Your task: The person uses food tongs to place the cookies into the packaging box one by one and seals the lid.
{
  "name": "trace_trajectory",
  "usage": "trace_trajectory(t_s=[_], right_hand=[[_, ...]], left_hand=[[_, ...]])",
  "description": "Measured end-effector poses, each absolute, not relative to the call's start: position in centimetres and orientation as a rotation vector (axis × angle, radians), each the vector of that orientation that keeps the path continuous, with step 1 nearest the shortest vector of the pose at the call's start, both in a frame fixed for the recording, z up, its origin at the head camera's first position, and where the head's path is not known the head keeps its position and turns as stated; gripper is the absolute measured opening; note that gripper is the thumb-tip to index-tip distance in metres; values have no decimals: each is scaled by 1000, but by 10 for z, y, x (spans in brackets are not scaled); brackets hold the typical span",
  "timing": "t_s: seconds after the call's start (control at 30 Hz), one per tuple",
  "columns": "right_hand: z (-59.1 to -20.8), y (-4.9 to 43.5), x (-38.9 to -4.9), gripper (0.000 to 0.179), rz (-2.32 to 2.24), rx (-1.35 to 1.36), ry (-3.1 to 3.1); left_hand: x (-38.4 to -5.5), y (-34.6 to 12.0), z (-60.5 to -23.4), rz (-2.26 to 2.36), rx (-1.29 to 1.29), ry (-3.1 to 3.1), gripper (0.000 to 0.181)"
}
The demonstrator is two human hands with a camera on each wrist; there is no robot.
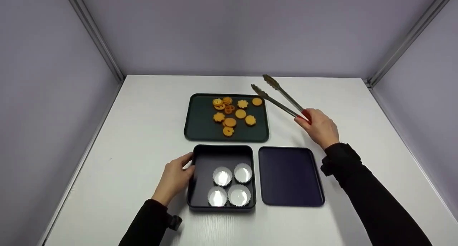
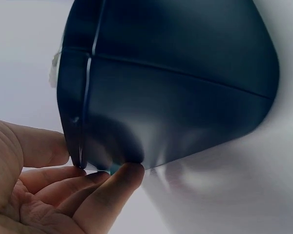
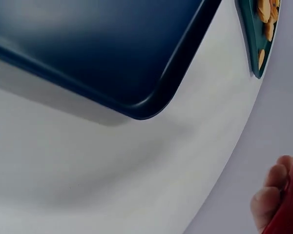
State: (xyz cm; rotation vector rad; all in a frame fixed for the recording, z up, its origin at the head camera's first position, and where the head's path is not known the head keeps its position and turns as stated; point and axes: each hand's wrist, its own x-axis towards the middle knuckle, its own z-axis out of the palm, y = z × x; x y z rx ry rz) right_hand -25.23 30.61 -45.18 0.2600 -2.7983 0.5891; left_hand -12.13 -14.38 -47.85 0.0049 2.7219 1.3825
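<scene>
On the white table [image 1: 107, 160], a dark box [image 1: 202, 181] holds four pale fluted cups [image 1: 222, 176] in its near right part; the left hand [image 1: 175, 176] grips its left wall with its fingers. Just to the right lies a flat dark tray [image 1: 291, 176]. Beyond, the right hand [image 1: 322, 128] has its fingers curled round the red handles of metal tongs [image 1: 282, 106], their tips spread near the far right corner of a green tray [image 1: 198, 121] bearing golden round, flower- and pretzel-shaped crackers [image 1: 240, 113].
</scene>
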Motion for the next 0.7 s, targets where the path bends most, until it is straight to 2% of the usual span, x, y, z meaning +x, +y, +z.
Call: trace_trajectory(t_s=[0.27,0.7], right_hand=[[-451,307,-244,42,537,467,-2793],[-461,314,-232,39,380,587,-2843]], left_hand=[[-121,-144,-478,1381,-2,2725,49],[-121,-144,-476,1399,3,2714,49]])
